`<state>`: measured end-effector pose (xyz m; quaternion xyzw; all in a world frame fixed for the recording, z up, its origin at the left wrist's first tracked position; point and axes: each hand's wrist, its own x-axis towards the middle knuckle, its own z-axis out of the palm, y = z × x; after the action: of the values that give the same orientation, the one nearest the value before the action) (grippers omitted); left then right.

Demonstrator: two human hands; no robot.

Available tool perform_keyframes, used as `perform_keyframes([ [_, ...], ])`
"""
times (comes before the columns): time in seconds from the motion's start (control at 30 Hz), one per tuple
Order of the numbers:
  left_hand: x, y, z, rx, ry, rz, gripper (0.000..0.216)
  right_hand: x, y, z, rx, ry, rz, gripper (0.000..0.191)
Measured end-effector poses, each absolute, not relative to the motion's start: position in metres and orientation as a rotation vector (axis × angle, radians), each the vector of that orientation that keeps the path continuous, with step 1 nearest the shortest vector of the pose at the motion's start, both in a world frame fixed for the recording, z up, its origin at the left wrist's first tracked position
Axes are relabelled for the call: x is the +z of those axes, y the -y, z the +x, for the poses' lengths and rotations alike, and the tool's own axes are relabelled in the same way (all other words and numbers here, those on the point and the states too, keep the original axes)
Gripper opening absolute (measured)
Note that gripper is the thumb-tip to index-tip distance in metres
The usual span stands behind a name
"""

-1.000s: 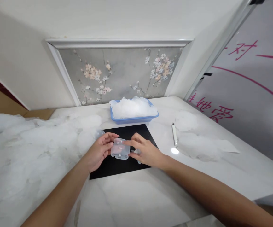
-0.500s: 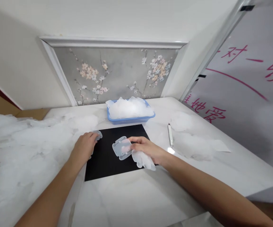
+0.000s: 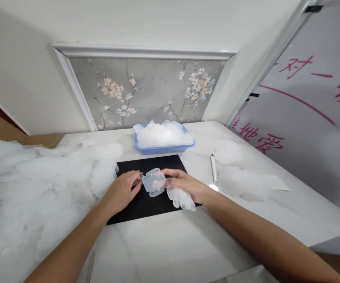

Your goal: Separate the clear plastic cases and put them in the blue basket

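Observation:
Between the fingertips of my right hand (image 3: 187,184) is a flat, translucent plastic piece (image 3: 152,184) with rounded, notched edges, held over the black mat (image 3: 158,205). Several more such pieces (image 3: 181,197) are bunched under that hand's palm. My left hand (image 3: 123,191) is closed just left of the held piece, above the mat. A small translucent plastic piece (image 3: 138,179) shows at its fingertips, mostly hidden by the fingers.
A large heap of translucent pieces (image 3: 40,188) covers the left of the marble-patterned table (image 3: 146,251). Behind the mat stands a blue basket (image 3: 164,149) filled with similar pieces. To the right lie a white pen-like cutter (image 3: 214,169) and more pieces (image 3: 243,182).
My left hand has moved right, from the mat's left edge beside the heap to near the piece in my right hand, bringing a plastic piece along. My right hand has barely moved.

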<state>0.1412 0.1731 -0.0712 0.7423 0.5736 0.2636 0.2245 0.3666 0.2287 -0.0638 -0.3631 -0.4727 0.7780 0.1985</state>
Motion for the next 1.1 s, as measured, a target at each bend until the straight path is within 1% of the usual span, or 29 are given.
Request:
perform_keyframes([
  [0.07,-0.069,-0.172,0.145,0.829,-1.552,1.799,0.018,-0.064,-0.229,0.367,2.175,1.323,-1.014,0.047],
  [0.17,-0.068,-0.172,0.146,0.99,-1.514,1.411,0.028,-0.064,-0.229,0.367,2.16,1.322,-1.028,0.042],
  [0.3,-0.068,-0.174,0.146,1.082,-1.281,0.969,0.034,-0.064,-0.23,0.366,2.145,1.331,-1.035,0.038],
  [0.5,-0.065,-0.176,0.144,1.103,-1.095,0.674,0.024,-0.069,-0.231,0.367,2.121,1.319,-1.0,0.035],
  [0.53,-0.065,-0.176,0.143,1.104,-1.066,0.654,0.025,-0.07,-0.232,0.367,2.099,1.311,-0.994,0.036],
  [0.6,-0.065,-0.177,0.141,1.1,-1.016,0.626,0.03,-0.073,-0.235,0.369,2.027,1.314,-1.002,0.045],
  [0.67,-0.064,-0.177,0.14,1.09,-0.979,0.603,0.035,-0.075,-0.238,0.371,1.896,1.416,-1.046,0.051],
  [0.7,-0.064,-0.177,0.14,1.084,-0.964,0.598,0.038,-0.076,-0.239,0.372,1.778,1.522,-1.069,0.052],
  [0.8,-0.062,-0.177,0.142,1.07,-0.93,0.597,0.042,-0.075,-0.239,0.372,1.255,1.922,-1.072,0.046],
  [0.87,-0.06,-0.176,0.143,1.072,-0.917,0.593,0.044,-0.074,-0.236,0.371,0.952,2.1,-1.051,0.036],
  [0.9,-0.059,-0.175,0.144,1.073,-0.908,0.588,0.044,-0.074,-0.234,0.37,0.864,2.158,-1.044,0.029],
  [0.97,-0.058,-0.173,0.145,1.08,-0.888,0.582,0.044,-0.076,-0.23,0.369,0.768,2.241,-1.016,0.012],
  [1.0,-0.057,-0.173,0.145,1.082,-0.88,0.581,0.044,-0.077,-0.229,0.368,0.735,2.278,-0.982,0.01],
  [1.07,-0.055,-0.171,0.146,1.077,-0.863,0.584,0.046,-0.081,-0.228,0.368,0.646,2.34,-0.878,0.025],
  [1.1,-0.055,-0.17,0.147,1.072,-0.857,0.589,0.047,-0.083,-0.228,0.367,0.591,2.361,-0.816,0.028],
])
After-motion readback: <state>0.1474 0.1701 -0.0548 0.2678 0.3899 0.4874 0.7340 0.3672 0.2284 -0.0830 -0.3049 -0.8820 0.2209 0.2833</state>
